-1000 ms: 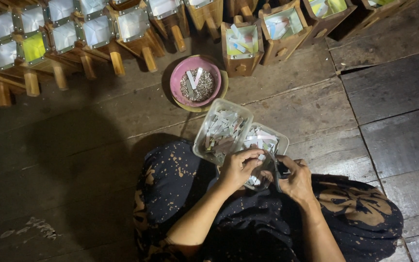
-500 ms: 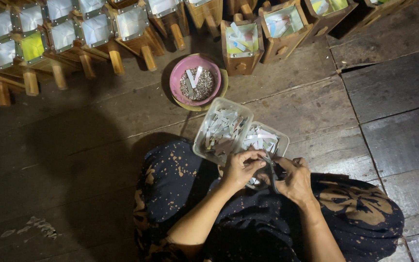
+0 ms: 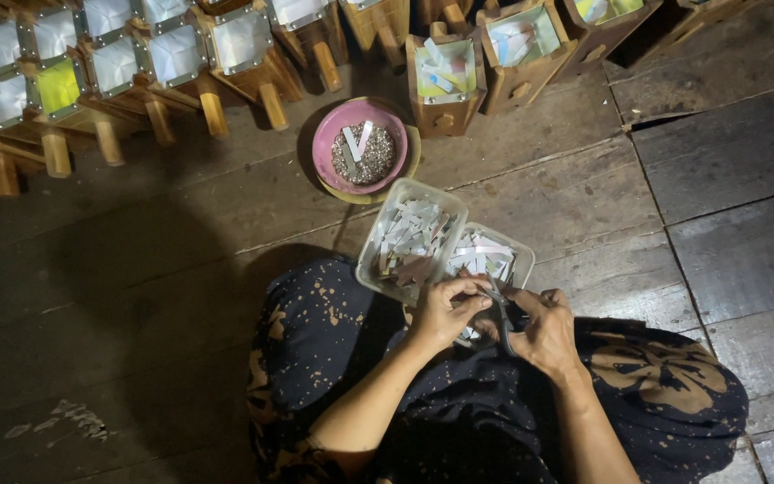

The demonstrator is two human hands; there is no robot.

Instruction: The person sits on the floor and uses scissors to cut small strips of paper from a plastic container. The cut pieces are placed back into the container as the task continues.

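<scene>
Hands [image 3: 494, 318] together, fingers curled, w/ scissors [image 3: 500, 309].

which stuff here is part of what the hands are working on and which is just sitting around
In use: left hand, right hand, scissors, the two clear tubs of paper strips.

Lying about: pink bowl of small bits, wooden boxes in rows beyond it, plank floor.

Dark scissors [image 3: 500, 315] gripped in the right hand [image 3: 544, 330], blades pointing toward eleven o'clock, tips at a small pale paper strip [image 3: 469, 289] pinched by the left hand [image 3: 443, 311]. Just at twelve o'clock of both hands, clear plastic tray [image 3: 514, 254] heaped with pale cut strips, edge resting on the lap.
</scene>
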